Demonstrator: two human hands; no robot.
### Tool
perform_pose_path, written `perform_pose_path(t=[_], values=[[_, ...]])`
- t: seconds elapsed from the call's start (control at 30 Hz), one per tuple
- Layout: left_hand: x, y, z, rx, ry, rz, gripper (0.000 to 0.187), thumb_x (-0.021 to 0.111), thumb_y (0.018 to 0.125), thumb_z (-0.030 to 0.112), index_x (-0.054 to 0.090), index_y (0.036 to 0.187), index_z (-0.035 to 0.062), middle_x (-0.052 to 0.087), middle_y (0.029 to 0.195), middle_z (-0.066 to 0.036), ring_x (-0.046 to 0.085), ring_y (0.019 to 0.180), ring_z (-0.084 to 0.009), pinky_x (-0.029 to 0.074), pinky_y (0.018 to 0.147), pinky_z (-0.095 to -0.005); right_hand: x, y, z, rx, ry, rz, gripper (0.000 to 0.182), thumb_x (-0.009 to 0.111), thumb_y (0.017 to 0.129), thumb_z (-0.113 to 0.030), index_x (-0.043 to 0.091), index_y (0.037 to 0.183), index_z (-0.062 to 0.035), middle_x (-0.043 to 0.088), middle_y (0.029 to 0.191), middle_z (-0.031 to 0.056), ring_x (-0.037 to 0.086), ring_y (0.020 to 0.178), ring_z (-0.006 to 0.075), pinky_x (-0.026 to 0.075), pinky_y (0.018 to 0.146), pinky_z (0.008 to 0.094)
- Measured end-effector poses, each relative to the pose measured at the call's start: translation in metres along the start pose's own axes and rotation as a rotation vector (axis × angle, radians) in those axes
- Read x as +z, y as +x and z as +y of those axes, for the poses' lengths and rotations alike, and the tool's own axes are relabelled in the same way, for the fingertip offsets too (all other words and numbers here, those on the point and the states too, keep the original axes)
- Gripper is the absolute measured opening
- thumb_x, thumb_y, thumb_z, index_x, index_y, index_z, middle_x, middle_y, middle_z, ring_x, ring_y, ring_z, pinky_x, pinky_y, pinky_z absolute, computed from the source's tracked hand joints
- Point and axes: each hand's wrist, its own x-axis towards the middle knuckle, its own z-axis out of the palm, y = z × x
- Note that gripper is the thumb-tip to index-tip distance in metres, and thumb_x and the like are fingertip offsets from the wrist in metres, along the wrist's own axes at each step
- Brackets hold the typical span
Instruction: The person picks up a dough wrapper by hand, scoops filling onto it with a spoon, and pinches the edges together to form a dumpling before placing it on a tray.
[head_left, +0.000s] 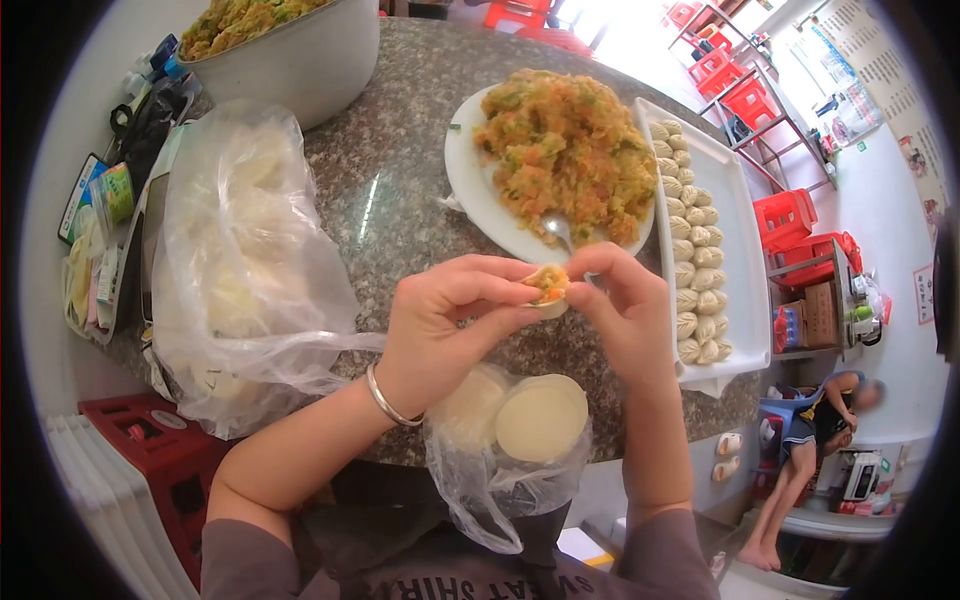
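Speckled stone makes up the tabletop, with red stools beyond its far right and a seated person farther off. Over its near side, the left hand has its thumb and fingers closed on one side of a partly folded wrapper with filling; the right hand pinches the other side. Light pressure at the rim, with the filling kept off the seam, should let the dough seal without tearing; squeezing the middle could push filling out.

Just below lie round wrappers in a thin plastic bag, close to the near edge, so forearms are best kept off its loose handles. Ahead, the plate of filling, with a spoon in it, sits close by; the right knuckles have little spare room there. Pleated dumplings line the tray's left side, leaving its right side bare. Stone lies open between the large bag and the plate.
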Motion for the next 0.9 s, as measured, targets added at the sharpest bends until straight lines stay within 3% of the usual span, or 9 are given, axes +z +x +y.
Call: perform_pose_path(t=[0.2, 0.37, 0.5, 0.57, 0.8, 0.9], values=[[0.000, -0.001, 0.000, 0.009, 0.001, 0.027, 0.012, 0.067, 0.081, -0.003, 0.065, 0.092, -0.0035, 0.064, 0.106, -0.013, 0.063, 0.095, -0.0158, 0.054, 0.082, -0.0268, 0.006, -0.005, 0.001, -0.197, -0.199, 0.011, 0.009, 0.069, 0.076, -0.003, 0.064, 0.082, -0.0002, 0.063, 0.079, 0.0091, 0.060, 0.073, 0.0200, 0.046, 0.070, 0.0288], [0.001, 0.002, 0.011, -0.141, 0.030, 0.105, 0.012, 0.067, 0.081, -0.001, 0.059, 0.090, -0.0022, 0.064, 0.105, -0.014, 0.063, 0.095, -0.0160, 0.054, 0.082, -0.0269, 0.008, -0.002, 0.001, -0.325, -0.342, 0.016, 0.008, 0.069, 0.075, -0.002, 0.063, 0.080, 0.0000, 0.062, 0.078, 0.0100, 0.060, 0.072, 0.0222, 0.047, 0.070, 0.0298], [0.005, 0.001, 0.003, -0.072, -0.077, 0.123, 0.012, 0.065, 0.082, -0.003, 0.060, 0.093, -0.0034, 0.063, 0.106, -0.015, 0.063, 0.095, -0.0161, 0.053, 0.083, -0.0265, 0.008, -0.005, -0.001, -0.190, -0.218, 0.106, 0.008, 0.068, 0.076, -0.002, 0.063, 0.081, -0.0002, 0.062, 0.078, 0.0093, 0.060, 0.073, 0.0208, 0.046, 0.072, 0.0291], [0.002, 0.001, 0.001, -0.054, -0.101, 0.030, 0.013, 0.064, 0.082, -0.005, 0.063, 0.095, -0.0042, 0.063, 0.108, -0.015, 0.063, 0.096, -0.0167, 0.054, 0.083, -0.0268, -0.001, -0.004, -0.001, 0.041, -0.031, 0.009, 0.007, 0.068, 0.077, -0.002, 0.062, 0.081, 0.0004, 0.062, 0.079, 0.0083, 0.060, 0.073, 0.0191, 0.046, 0.071, 0.0286], [0.000, -0.002, 0.001, 0.028, 0.054, -0.035, 0.014, 0.063, 0.081, -0.009, 0.064, 0.094, -0.0041, 0.063, 0.108, -0.016, 0.063, 0.098, -0.0181, 0.053, 0.085, -0.0294, 0.004, -0.004, -0.002, -0.118, -0.119, -0.005, 0.005, 0.066, 0.079, -0.002, 0.062, 0.081, 0.0008, 0.062, 0.078, 0.0081, 0.059, 0.073, 0.0186, 0.046, 0.070, 0.0284], [0.002, -0.001, 0.005, -0.061, 0.064, 0.069, 0.013, 0.066, 0.082, -0.002, 0.065, 0.094, -0.0036, 0.065, 0.103, -0.012, 0.065, 0.092, -0.0150, 0.054, 0.078, -0.0250, 0.008, -0.005, 0.002, -0.172, -0.156, 0.032, 0.005, 0.066, 0.079, -0.002, 0.062, 0.081, 0.0003, 0.062, 0.079, 0.0087, 0.060, 0.073, 0.0198, 0.047, 0.071, 0.0295]])
